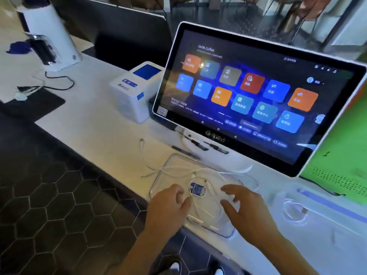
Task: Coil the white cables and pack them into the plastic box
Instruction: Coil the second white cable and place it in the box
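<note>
A clear plastic box [174, 161] lies on the white counter below the touchscreen. Thin white cables [206, 211] lie tangled inside it, with strands trailing out over the left rim [148, 171]. A small blue-and-white tag [196, 189] rests among the cables. My left hand [168, 203] hovers over the box's near left corner, fingers curled and apart. My right hand [242, 207] is spread over the right side of the box, fingers near the cables. I cannot see either hand gripping a strand. Another coiled white cable [294, 213] lies on the counter to the right.
A large tilted touchscreen [248, 92] stands right behind the box. A white receipt printer [135, 90] sits to its left, a green device [341, 155] to its right. A white machine [49, 36] with a black cord stands far left. The counter edge drops to hexagon floor tiles [59, 195].
</note>
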